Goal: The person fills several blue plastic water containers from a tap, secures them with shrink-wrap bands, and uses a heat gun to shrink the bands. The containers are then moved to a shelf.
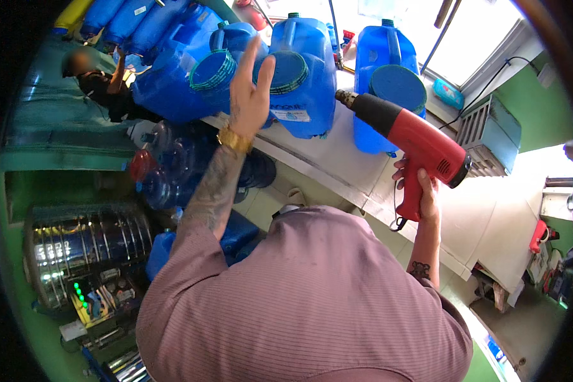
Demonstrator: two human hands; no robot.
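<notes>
My right hand (429,198) grips the handle of a red heat gun (422,136) with a black front collar. Its metal nozzle points up and left, towards a blue plastic water jug (322,81) with a wide round cap and a label. My left hand (249,102) is raised with thumb and fingers apart, holding nothing. It overlaps the left side of that jug in view; whether it touches cannot be told. Partly behind the heat gun stands another blue jug (370,129). More blue jugs (169,88) crowd the counter left of my left hand.
The jugs stand on a white counter (358,174). A person (102,88) is at the far upper left. Clear round water bottles (164,184) and a shiny metal tank (93,246) are at left. A slatted grey box (494,131) and a teal package (448,94) lie right.
</notes>
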